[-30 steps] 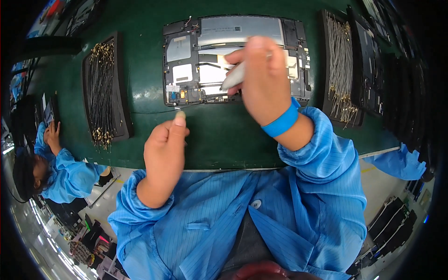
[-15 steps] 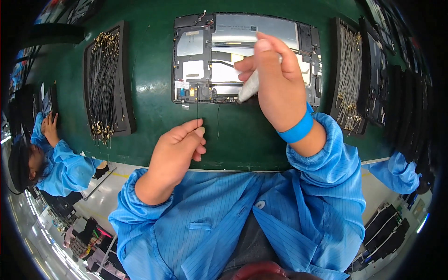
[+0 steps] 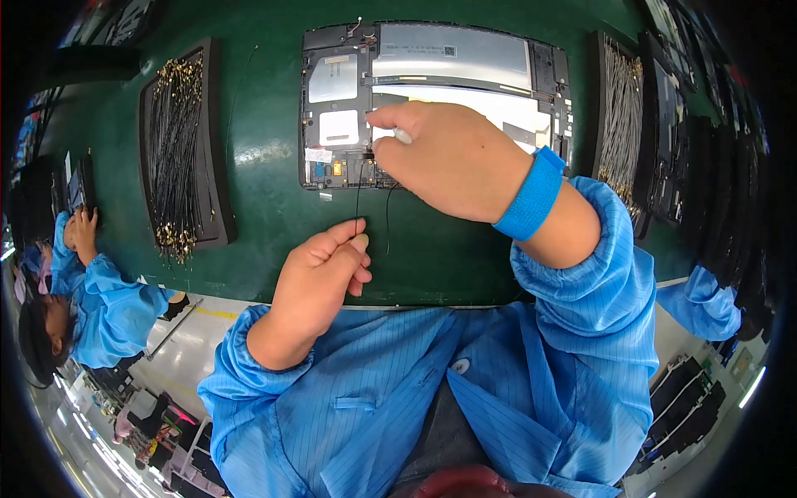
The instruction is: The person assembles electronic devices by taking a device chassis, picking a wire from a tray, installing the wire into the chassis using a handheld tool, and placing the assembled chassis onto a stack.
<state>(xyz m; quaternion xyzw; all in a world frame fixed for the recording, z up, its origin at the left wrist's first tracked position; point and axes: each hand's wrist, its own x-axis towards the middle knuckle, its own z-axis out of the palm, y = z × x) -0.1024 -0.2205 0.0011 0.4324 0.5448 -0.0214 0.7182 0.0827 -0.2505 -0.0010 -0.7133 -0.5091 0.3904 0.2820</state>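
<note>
An opened tablet-like device (image 3: 452, 62) with a black frame and silver panels lies on the green table in front of me. My left hand (image 3: 320, 270) is closed in a pinch on a thin black cable (image 3: 359, 199), which runs up to the device's lower left edge. Over the device, my right hand (image 3: 457, 158) grips a white stick-like tool (image 3: 403, 135); only its end shows, and its tip is hidden by the hand. Another thin black cable (image 3: 388, 220) hangs from the device's near edge, between my hands.
At left, a black tray (image 3: 220, 191) holds many black cables (image 3: 176, 149) with gold ends. Grey cables (image 3: 618, 124) fill another tray at right, beside stacked dark devices (image 3: 668, 141). A co-worker's hands (image 3: 83, 232) are at far left; another person's blue sleeve (image 3: 701, 303) is at right.
My right hand has moved left across the device with the white tool, and turned palm down. My left hand keeps its pinch on the cable, slightly lower. The view has shifted a little.
</note>
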